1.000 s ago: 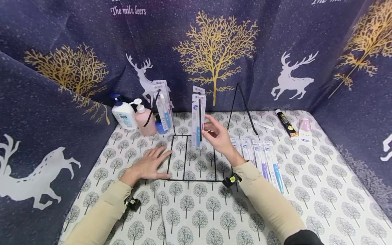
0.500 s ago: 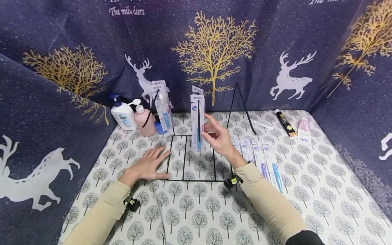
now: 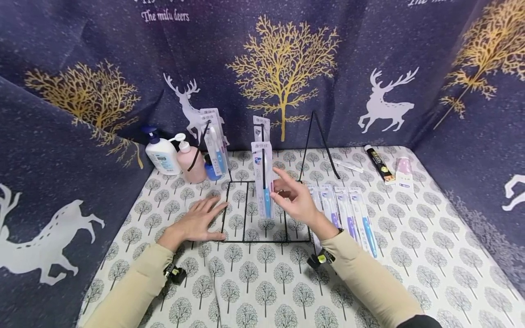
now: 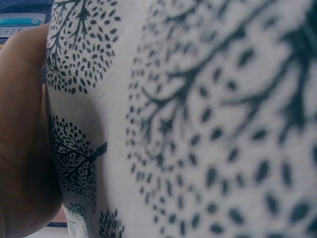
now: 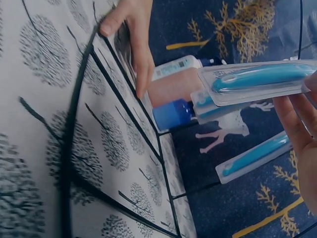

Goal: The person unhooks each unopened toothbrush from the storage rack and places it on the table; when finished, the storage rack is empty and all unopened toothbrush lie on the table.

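My right hand (image 3: 296, 200) pinches the edge of a packaged toothbrush (image 3: 262, 206) with a blue handle, held upright over the black wire rack (image 3: 244, 214). The rack's middle hook (image 3: 264, 166) runs in front of the package from near its top hole. Behind it another packaged toothbrush (image 3: 261, 122) hangs; in the right wrist view its blue handle (image 5: 252, 156) shows below the held one. My left hand (image 3: 198, 218) lies with fingers spread at the left side of the rack's base. In the left wrist view, mostly tablecloth shows beside part of that hand.
Packaged toothbrushes (image 3: 214, 146) hang on the rack's left hook; its right hook (image 3: 326, 143) bears none. A white pump bottle (image 3: 162, 155), pink pump bottle (image 3: 191, 164) and blue bottle (image 3: 213, 171) stand left. Several packaged toothbrushes (image 3: 362, 223), a black tube (image 3: 378, 164) and pink-and-white tube (image 3: 404, 174) lie right.
My right hand has brought the packaged toothbrush toward me and lower along the middle hook, away from the one behind it. My left hand has stayed in place.
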A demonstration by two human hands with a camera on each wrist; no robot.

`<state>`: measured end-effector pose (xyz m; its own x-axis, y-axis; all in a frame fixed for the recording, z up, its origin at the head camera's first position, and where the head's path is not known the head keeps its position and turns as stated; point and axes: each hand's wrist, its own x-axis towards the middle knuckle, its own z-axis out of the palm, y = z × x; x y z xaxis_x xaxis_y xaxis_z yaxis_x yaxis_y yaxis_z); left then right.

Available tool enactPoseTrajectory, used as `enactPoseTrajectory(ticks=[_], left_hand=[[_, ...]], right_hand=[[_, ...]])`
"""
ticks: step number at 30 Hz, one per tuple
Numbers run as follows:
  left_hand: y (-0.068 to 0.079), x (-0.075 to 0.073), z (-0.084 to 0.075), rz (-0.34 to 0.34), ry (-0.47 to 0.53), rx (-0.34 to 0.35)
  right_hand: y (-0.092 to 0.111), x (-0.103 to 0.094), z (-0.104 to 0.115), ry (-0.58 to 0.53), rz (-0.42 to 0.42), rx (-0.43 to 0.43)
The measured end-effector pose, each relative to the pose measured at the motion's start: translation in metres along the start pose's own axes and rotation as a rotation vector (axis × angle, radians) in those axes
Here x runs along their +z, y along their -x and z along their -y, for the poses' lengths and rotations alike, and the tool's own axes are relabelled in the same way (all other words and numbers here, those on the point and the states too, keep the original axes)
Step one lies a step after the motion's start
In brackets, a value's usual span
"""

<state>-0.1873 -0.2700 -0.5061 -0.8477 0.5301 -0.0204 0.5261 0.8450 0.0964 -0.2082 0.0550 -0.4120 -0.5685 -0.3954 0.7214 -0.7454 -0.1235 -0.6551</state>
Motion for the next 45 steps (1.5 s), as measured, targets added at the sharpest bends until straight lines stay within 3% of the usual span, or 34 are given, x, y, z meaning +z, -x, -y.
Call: enactPoseTrajectory(ticks=[11,18,24,34,39,45], left_hand=[[0.000,-0.001,-0.001,0.001,-0.003,-0.006],[0.000,-0.001,-0.002,-0.007,0.000,-0.010],[0.000,-0.001,-0.002,-0.008,0.006,-0.021],[0.001,0.000,-0.002,0.006,0.011,-0.026],[0.000,0.001,-0.002,-0.002,0.022,-0.024],[0.000,0.001,-0.001,-0.008,0.013,-0.026]], right_hand=[[0.019,0.003,0.026,-0.096,0.081,-0.177],[0.030,0.001,0.037,-0.147,0.141,-0.195],[0.042,0.000,0.030,-0.135,0.158,-0.221],[0.037,-0.002,0.066,-0.122,0.219,-0.314],[0.038,-0.014,0.075,-0.189,0.208,-0.391],[0.036,-0.048,0.093,-0.301,0.134,-0.458]])
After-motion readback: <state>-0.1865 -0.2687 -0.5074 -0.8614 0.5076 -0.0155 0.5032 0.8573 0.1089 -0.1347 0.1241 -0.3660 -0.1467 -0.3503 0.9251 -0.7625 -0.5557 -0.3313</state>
